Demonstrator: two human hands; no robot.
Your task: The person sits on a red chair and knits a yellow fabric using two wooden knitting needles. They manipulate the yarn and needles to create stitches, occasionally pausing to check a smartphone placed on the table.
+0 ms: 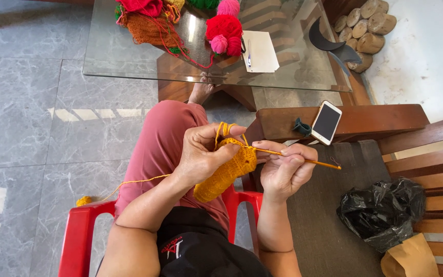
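My left hand (pixel 201 151) grips a yellow-orange crocheted piece (pixel 225 174), with yarn looped over its raised index finger. My right hand (pixel 285 169) holds an orange crochet hook (pixel 314 162), whose tip goes into the top edge of the piece. A strand of yellow yarn (pixel 139 181) trails left across my pink-trousered leg to a small yarn ball (pixel 83 201) on the floor.
A glass table (pixel 129 61) ahead carries red, pink, orange and green yarn balls (pixel 224 28), paper with a pen (pixel 260 51). On a wooden bench arm lies a phone (pixel 326 122). A black plastic bag (pixel 380 210) sits on the bench at my right. I sit on a red plastic stool (pixel 78 231).
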